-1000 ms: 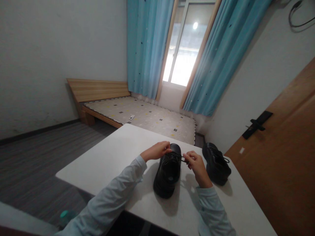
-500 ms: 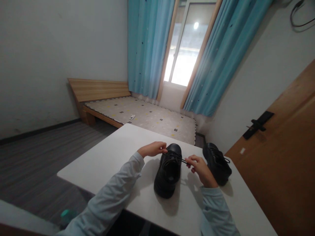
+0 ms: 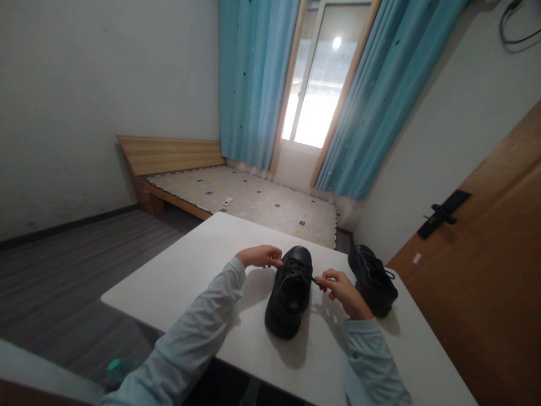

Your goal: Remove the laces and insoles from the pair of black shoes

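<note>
A black lace-up shoe [image 3: 281,313] stands upright on the white table [image 3: 194,265], its toe pointing away from me. My left hand [image 3: 261,256] is closed in a pinch at the shoe's left side, gripping a black shoelace near the toe. On the other side, my right hand [image 3: 338,287] pinches another part of the shoelace [image 3: 315,280], which runs out from the shoe's right side. Lacing crosses the top of the shoe between my hands. The matching black shoe [image 3: 374,282] rests to the right, just beyond my right hand, with a lace loop at its side.
Past the table is a bed [image 3: 249,197] with a patterned mattress and a small white object [image 3: 227,201] on it. A wooden door [image 3: 486,270] with a black handle is at the right. A green-topped item [image 3: 120,369] shows at lower left.
My left hand has moved slightly left, away from the shoe, drawing the lace outward. My right hand has shifted only a little, and the shoe stays in place.
</note>
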Demonstrator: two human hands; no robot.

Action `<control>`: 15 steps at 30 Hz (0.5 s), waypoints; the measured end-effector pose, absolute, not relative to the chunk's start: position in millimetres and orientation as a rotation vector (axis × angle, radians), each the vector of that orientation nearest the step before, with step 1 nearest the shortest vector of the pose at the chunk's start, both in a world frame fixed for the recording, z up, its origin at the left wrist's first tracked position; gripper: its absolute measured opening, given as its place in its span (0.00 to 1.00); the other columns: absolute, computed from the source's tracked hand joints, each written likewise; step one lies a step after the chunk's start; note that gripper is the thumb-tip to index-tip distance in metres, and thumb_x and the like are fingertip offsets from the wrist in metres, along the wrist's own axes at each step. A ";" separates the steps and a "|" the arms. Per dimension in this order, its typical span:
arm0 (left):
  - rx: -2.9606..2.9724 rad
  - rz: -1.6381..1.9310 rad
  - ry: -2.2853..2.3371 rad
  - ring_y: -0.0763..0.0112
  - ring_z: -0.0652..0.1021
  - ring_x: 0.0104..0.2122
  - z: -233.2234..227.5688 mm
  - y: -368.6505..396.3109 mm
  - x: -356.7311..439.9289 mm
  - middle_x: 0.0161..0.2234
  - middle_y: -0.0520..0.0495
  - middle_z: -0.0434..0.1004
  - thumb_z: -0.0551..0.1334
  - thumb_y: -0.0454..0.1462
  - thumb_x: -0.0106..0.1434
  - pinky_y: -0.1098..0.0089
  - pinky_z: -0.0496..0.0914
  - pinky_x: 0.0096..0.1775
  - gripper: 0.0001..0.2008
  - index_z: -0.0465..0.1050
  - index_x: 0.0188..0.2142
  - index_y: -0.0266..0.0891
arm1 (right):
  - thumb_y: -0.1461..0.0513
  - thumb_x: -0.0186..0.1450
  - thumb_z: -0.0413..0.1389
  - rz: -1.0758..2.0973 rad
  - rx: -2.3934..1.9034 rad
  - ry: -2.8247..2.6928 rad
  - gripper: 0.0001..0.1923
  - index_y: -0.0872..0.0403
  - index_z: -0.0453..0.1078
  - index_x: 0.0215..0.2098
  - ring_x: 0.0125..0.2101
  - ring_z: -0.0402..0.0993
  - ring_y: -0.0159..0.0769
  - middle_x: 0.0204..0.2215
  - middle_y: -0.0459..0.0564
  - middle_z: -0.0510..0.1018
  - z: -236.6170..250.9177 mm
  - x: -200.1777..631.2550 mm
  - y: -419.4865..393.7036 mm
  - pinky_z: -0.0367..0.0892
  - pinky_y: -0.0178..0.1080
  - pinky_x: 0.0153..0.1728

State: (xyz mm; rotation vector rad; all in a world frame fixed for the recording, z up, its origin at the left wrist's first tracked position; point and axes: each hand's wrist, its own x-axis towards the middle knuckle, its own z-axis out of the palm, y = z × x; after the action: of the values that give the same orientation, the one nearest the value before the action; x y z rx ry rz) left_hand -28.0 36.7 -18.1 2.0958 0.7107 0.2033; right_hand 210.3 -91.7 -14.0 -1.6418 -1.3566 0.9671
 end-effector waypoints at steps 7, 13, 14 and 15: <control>1.963 0.140 0.707 0.77 0.68 0.22 -23.8 39.1 -28.2 0.22 0.55 0.64 0.62 0.53 0.51 0.75 0.64 0.23 0.21 0.62 0.25 0.37 | 0.54 0.49 0.59 1.021 -1.653 -1.368 0.16 0.56 0.64 0.14 0.19 0.60 0.27 0.15 0.44 0.67 -18.6 216.1 -90.4 0.52 0.28 0.15; 1.895 0.132 0.715 0.78 0.68 0.21 -24.1 37.6 -26.8 0.22 0.56 0.64 0.64 0.52 0.50 0.75 0.66 0.23 0.21 0.61 0.25 0.37 | 0.51 0.50 0.60 1.145 -1.632 -1.325 0.18 0.56 0.63 0.15 0.19 0.59 0.25 0.16 0.42 0.66 -16.5 214.9 -93.1 0.51 0.27 0.16; 1.894 0.139 0.724 0.78 0.68 0.21 -23.8 37.2 -26.3 0.22 0.56 0.64 0.64 0.52 0.50 0.75 0.66 0.23 0.21 0.61 0.25 0.37 | 0.51 0.50 0.60 1.163 -1.633 -1.322 0.19 0.56 0.63 0.15 0.18 0.59 0.25 0.16 0.42 0.66 -16.7 214.6 -93.4 0.51 0.26 0.15; 1.893 0.147 0.731 0.78 0.68 0.21 -23.5 36.9 -25.7 0.22 0.56 0.64 0.64 0.52 0.50 0.74 0.66 0.23 0.21 0.61 0.25 0.37 | 0.50 0.50 0.59 1.173 -1.636 -1.320 0.19 0.56 0.62 0.16 0.18 0.59 0.24 0.15 0.42 0.66 -17.3 214.5 -93.4 0.51 0.26 0.15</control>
State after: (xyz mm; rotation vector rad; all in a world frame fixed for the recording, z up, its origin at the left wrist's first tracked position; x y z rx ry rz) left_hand -25.7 36.9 -23.5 1.8927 0.7314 0.1467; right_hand 214.5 -93.4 -17.3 -1.6355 -1.3204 1.1730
